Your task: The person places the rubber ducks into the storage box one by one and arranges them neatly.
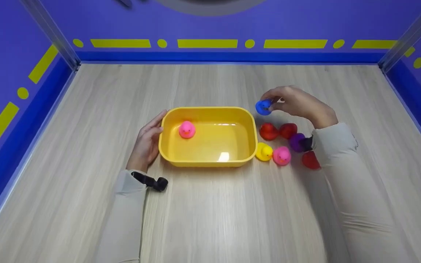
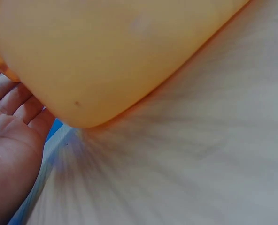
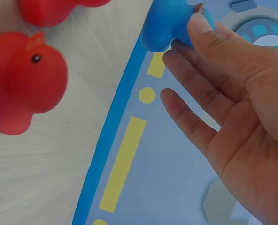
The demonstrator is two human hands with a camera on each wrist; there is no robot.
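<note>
Two beige sleeves (image 1: 124, 215) reach in from the near side of the yellow tub (image 1: 196, 162), one toward each end. Off its right end, the nearest red duck (image 1: 310, 160) is partly covered by the right sleeve. A pink duck (image 1: 281, 156) stands closer in, with a yellow duck (image 1: 264, 152) just beside the tub's wall. The left hand (image 1: 146, 144) lies against the tub's left end, thumb at the rim, fingers stretched along the outside, its grip spread rather than clenched. Inside the tub, toward that end, another pink duck (image 1: 187, 130) sits upright. Right of the tub, a purple duck (image 1: 296, 143) and two more red ducks (image 1: 268, 131) cluster on the table (image 1: 232, 219). Farther out, the right hand (image 1: 298, 104) arches in from the right, its grip narrow: thumb and fingertips pinch a blue duck (image 1: 262, 107), the lower fingers loosely extended. The blue duck is just outside the tub's far right corner, smooth and rounded, an orange-brown bit showing by the thumbnail. Beyond the tub rises a violet-blue wall (image 1: 210, 31) with yellow dashes and dots.
</note>
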